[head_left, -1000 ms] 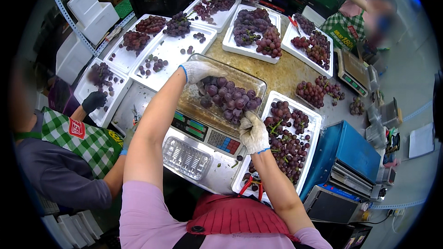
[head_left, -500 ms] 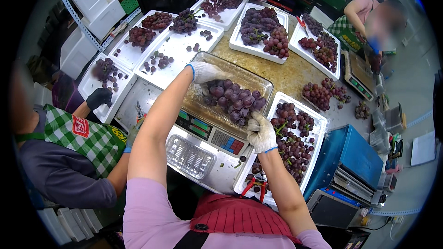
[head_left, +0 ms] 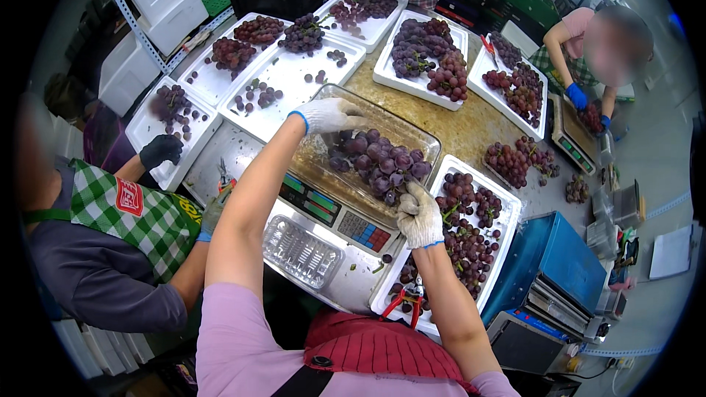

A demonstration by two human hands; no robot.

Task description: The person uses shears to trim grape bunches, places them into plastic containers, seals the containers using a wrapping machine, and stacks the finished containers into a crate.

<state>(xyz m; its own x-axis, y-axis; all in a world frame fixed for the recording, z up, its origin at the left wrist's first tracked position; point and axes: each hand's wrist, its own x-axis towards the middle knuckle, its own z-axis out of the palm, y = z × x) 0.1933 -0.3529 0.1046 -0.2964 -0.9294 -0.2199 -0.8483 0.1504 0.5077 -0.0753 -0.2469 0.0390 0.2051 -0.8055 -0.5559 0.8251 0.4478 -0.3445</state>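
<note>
A clear plastic box [head_left: 421, 141] of dark purple grapes [head_left: 379, 162] sits tilted on a weighing scale [head_left: 334, 220]. My left hand [head_left: 331, 113], in a white glove, grips the box's far left rim. On the box's near right edge my right hand [head_left: 419, 215], also gloved, holds the rim. An empty clear plastic tray [head_left: 302, 251] lies on the steel surface in front of the scale.
White trays of grapes [head_left: 471, 239] ring the worktable. Red scissors [head_left: 403, 303] lie at the near tray's edge. A person in a green checked apron [head_left: 140, 213] works at my left, another with blue gloves [head_left: 577, 95] at far right. A blue machine [head_left: 548, 279] stands right.
Both hands have stayed on the box of grapes. The view has shifted slightly, and the box looks a little more tilted on the scale.
</note>
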